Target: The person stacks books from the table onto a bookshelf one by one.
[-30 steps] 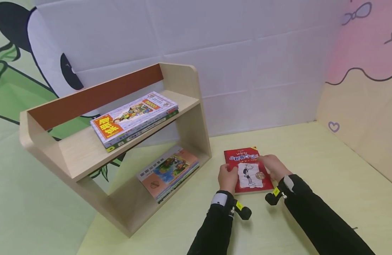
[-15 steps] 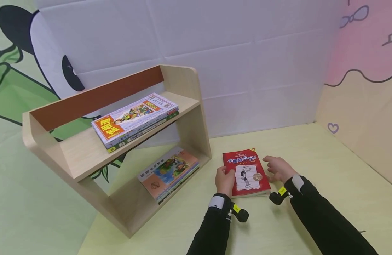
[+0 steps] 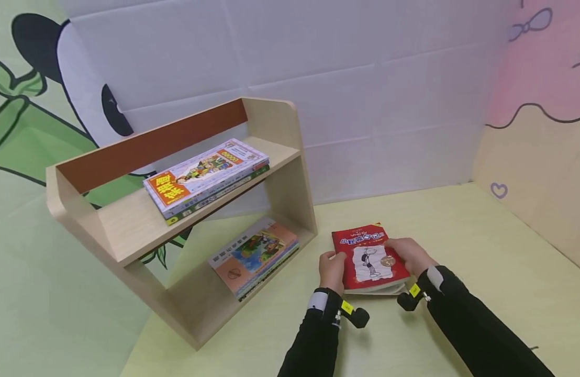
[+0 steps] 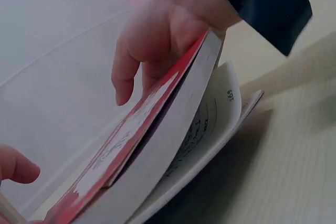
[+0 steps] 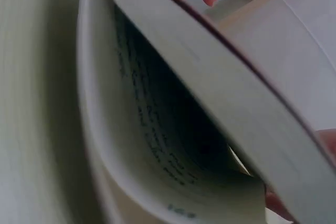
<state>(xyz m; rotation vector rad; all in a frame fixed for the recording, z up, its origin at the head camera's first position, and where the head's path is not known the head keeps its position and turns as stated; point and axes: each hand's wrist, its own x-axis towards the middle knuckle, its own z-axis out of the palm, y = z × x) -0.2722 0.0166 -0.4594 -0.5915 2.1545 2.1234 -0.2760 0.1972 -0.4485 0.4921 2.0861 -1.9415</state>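
A red paperback book [image 3: 360, 277] with a cartoon figure on its cover lies between both hands on the pale table. My left hand [image 3: 331, 272] holds its left edge, thumb at the cover. At the right edge, my right hand [image 3: 410, 255] grips the upper part of the book, thumb over the cover. The left wrist view has the right hand [image 4: 163, 30] on the raised side of the book [image 4: 173, 124], whose lower pages fan apart from the thicker upper block. In the right wrist view, a dark gap parts the printed pages [image 5: 100, 103].
A wooden two-tier shelf [image 3: 301, 183] stands tilted in view at the left. Stacked books [image 3: 205, 175] lie on its upper tier, and another stack [image 3: 254, 254] on the lower one. Behind the table [image 3: 441, 220] hangs a pale cloth backdrop [image 3: 337, 89] with cartoon prints.
My right hand came off the book's right side, then returned and took hold of it. The book's right side is now raised, its pages parting. The left hand stays at the left edge.
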